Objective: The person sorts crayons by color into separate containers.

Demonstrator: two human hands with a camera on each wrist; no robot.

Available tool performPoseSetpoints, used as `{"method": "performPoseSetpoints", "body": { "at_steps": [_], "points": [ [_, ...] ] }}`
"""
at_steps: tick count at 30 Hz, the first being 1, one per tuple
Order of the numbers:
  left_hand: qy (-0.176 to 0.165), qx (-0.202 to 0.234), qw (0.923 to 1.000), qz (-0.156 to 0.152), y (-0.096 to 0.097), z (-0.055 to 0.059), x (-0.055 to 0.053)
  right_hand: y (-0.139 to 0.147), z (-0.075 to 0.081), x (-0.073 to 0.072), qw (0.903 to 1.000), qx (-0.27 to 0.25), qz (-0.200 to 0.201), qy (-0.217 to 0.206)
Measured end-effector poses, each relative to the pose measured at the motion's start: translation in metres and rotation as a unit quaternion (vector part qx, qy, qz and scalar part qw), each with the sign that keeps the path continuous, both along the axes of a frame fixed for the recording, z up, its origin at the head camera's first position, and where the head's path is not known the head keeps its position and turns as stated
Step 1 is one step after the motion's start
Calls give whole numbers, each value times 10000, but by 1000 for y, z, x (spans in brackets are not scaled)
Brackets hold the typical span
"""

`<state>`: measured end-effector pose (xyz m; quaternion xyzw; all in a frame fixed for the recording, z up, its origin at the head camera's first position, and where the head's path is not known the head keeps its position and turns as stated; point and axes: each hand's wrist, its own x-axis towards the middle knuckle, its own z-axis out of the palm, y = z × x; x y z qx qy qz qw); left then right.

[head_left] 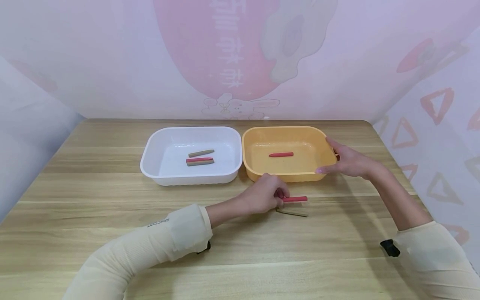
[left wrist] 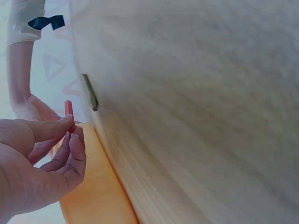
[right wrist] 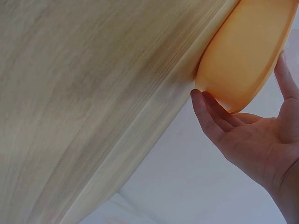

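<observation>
Between thumb and fingertips, my left hand (head_left: pixel 264 195) pinches a red crayon (head_left: pixel 296 199) by one end, just in front of the orange basin. The left wrist view shows this red crayon (left wrist: pixel 69 112) standing up from the pinch. On the table right beside it lies an olive crayon (head_left: pixel 293 213). My right hand (head_left: pixel 350 160) holds the right end of the orange basin (head_left: pixel 285 175), thumb along the front rim and fingers around the side. In the right wrist view its fingers (right wrist: pixel 205 114) touch the basin's outer wall. Another red crayon (head_left: pixel 281 154) lies inside that basin.
A white basin (head_left: pixel 191 180) stands against the orange one on the left. It contains a red crayon (head_left: pixel 199 159) and two olive ones. The wooden table (head_left: pixel 112 200) meets a printed wall cloth (head_left: pixel 112 62) at the back.
</observation>
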<state>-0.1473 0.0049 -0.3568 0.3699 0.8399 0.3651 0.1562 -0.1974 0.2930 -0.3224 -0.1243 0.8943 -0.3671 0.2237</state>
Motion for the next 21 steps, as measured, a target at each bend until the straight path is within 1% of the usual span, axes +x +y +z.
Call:
{"method": "performPoseSetpoints", "body": {
  "at_steps": [7,12,15,17,21],
  "points": [
    [-87,219,9997,-34,-4,12,1,0,-1,0,10000,28,-24,-9],
    [-189,371,9991,84,-6,20,-3,1,-1,-1,10000,33,-11,5],
    [-164,412,9988,206,-7,27,-8,0,-1,0,10000,-31,-27,-22],
    [-221,417,9984,327,-7,32,-12,-1,-1,0,10000,-46,-40,-25],
    [-431,483,9953,720,-8,42,-21,-1,0,0,10000,-41,-59,-18]
  ]
}}
